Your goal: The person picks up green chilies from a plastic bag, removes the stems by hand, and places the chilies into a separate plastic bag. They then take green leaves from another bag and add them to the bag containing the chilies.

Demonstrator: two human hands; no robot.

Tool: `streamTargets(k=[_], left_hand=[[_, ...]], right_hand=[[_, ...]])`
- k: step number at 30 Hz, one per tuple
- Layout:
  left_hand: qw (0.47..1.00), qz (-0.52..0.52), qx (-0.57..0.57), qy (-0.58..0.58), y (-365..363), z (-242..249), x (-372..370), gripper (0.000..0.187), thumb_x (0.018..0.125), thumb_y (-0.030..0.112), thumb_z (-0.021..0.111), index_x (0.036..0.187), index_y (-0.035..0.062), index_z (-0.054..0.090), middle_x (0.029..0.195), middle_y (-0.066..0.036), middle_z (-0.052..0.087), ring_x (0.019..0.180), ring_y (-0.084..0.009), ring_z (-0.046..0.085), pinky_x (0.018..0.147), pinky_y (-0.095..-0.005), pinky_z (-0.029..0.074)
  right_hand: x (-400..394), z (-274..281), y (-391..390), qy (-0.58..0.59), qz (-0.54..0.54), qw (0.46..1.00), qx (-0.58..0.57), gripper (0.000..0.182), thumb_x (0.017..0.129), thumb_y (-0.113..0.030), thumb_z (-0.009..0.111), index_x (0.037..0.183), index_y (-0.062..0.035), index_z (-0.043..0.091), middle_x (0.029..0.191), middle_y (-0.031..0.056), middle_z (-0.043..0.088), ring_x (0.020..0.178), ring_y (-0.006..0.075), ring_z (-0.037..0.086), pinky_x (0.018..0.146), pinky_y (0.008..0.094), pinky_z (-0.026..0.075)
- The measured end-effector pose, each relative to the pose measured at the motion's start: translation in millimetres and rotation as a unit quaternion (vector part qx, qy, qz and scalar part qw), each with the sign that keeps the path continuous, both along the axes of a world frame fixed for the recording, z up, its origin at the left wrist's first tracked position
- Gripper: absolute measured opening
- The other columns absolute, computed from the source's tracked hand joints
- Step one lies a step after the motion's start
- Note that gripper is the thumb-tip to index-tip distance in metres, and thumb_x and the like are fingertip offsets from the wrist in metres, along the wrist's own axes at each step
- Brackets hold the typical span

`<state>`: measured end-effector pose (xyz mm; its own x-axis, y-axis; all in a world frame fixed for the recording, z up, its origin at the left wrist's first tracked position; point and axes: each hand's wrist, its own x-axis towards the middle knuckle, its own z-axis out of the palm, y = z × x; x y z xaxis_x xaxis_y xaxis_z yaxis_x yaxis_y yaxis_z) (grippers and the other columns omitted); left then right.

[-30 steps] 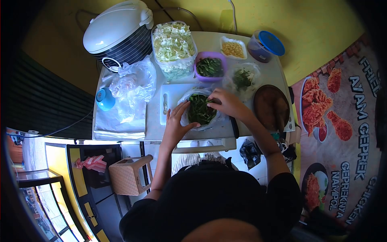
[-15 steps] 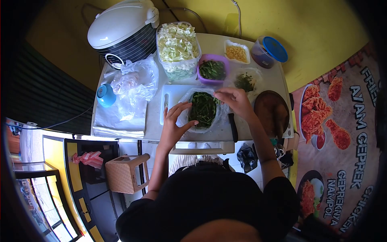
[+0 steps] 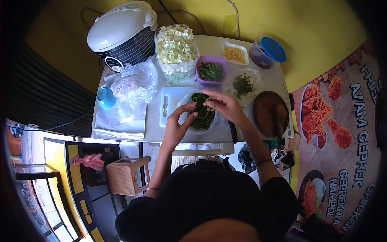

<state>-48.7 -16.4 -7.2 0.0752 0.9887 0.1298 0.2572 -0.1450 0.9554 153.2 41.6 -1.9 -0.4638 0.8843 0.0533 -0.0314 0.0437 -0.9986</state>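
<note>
The left hand (image 3: 177,128) is at the near left side of a clear plastic bag (image 3: 185,101) of leafy greens (image 3: 203,117); its thumb and fingers are curved and spread apart. The right hand (image 3: 228,107) is over the right side of the greens, with thumb and index fingertip close together; whether a leaf is pinched between them cannot be told. The bag sits open at the near middle of the tabletop (image 3: 155,121), partly over the right part of a white cutting board (image 3: 167,94). A black knife handle (image 3: 233,133) lies just right of the bag.

Behind the bag stand a clear tub (image 3: 177,74) heaped with chopped cabbage (image 3: 175,44) and, beside it, a purple container (image 3: 211,83) of green pieces. To the right are a second plastic bag (image 3: 254,76) holding green sprigs (image 3: 243,84) and a brown mortar (image 3: 262,105) with its pestle (image 3: 279,121). A rice cooker (image 3: 121,36) occupies the far left; a blue cup (image 3: 106,98) is tilted nearer the front.
</note>
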Motion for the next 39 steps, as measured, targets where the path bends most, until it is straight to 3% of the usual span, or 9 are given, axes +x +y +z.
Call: streamTargets(k=[7,15,21,24,28,30,34,39], left_hand=[[1.0,-0.012,-0.023,-0.015,2,13,14,0.032,0.087,0.017,0.066,0.115,0.0026,0.063,0.103,-0.01,0.068,0.096,-0.0155,0.062,0.087,-0.0296,0.046],[0.998,-0.003,-0.063,-0.013,4,-3,21,0.027,0.086,0.02,0.069,0.103,-0.0005,0.069,0.078,-0.009,0.071,0.074,-0.0107,0.065,0.068,-0.0258,0.051],[0.992,-0.038,-0.11,-0.055,4,-7,11,0.023,0.088,0.016,0.066,0.103,-0.0016,0.069,0.079,-0.008,0.07,0.076,-0.0093,0.065,0.07,-0.0224,0.05],[0.99,-0.023,-0.104,-0.094,5,-13,5,0.023,0.088,0.015,0.066,0.102,-0.0025,0.068,0.08,-0.008,0.07,0.077,-0.0098,0.065,0.071,-0.0226,0.05],[0.99,-0.002,-0.107,-0.095,4,-5,5,0.024,0.088,0.014,0.065,0.104,-0.0047,0.066,0.086,-0.008,0.069,0.08,-0.0114,0.065,0.074,-0.0234,0.051],[0.995,-0.023,-0.095,-0.029,4,-1,6,0.025,0.088,0.014,0.065,0.105,-0.0054,0.065,0.087,-0.007,0.069,0.082,-0.0113,0.065,0.075,-0.0228,0.05],[0.995,-0.017,-0.092,-0.048,5,-1,10,0.024,0.089,0.014,0.065,0.105,-0.0049,0.066,0.089,-0.007,0.068,0.084,-0.0113,0.064,0.076,-0.0225,0.048],[0.97,0.006,-0.037,-0.239,8,-17,20,0.019,0.092,0.011,0.061,0.105,-0.0025,0.062,0.095,-0.008,0.067,0.089,-0.0113,0.062,0.08,-0.0242,0.048]], right_hand=[[-1,3,-6,0.049,0.028,0.998,0.027,0.039,0.091,-0.007,0.059,0.128,-0.0014,0.052,0.104,0.0093,0.065,0.096,0.0113,0.061,0.08,0.0241,0.048],[1,7,-12,0.038,0.032,0.999,0.018,0.035,0.091,-0.007,0.059,0.125,0.0,0.054,0.106,0.0104,0.065,0.1,0.0127,0.06,0.086,0.0259,0.048],[0,-6,-10,0.066,-0.005,0.996,0.052,0.033,0.091,-0.004,0.058,0.123,0.0015,0.055,0.108,0.0114,0.064,0.101,0.0157,0.061,0.088,0.0276,0.048],[5,-5,-7,0.103,-0.047,0.993,0.011,0.031,0.092,-0.007,0.057,0.121,0.0027,0.056,0.114,0.0111,0.062,0.102,0.0163,0.061,0.087,0.0272,0.049],[4,-2,-14,0.08,-0.04,0.996,0.005,0.029,0.09,-0.005,0.059,0.118,0.0036,0.058,0.114,0.0103,0.062,0.102,0.0163,0.062,0.087,0.0264,0.05],[1,-4,-16,0.079,-0.024,0.997,0.01,0.029,0.09,-0.004,0.061,0.118,0.0037,0.058,0.113,0.01,0.062,0.101,0.0159,0.062,0.087,0.026,0.05],[1,-5,-18,0.072,-0.035,0.997,-0.001,0.032,0.087,-0.002,0.064,0.118,0.003,0.058,0.111,0.0095,0.063,0.101,0.0162,0.062,0.089,0.0268,0.05],[-3,-4,-27,0.055,-0.013,0.998,-0.007,0.034,0.087,-0.001,0.064,0.12,0.0019,0.057,0.109,0.0091,0.064,0.099,0.0152,0.062,0.088,0.0261,0.049]])
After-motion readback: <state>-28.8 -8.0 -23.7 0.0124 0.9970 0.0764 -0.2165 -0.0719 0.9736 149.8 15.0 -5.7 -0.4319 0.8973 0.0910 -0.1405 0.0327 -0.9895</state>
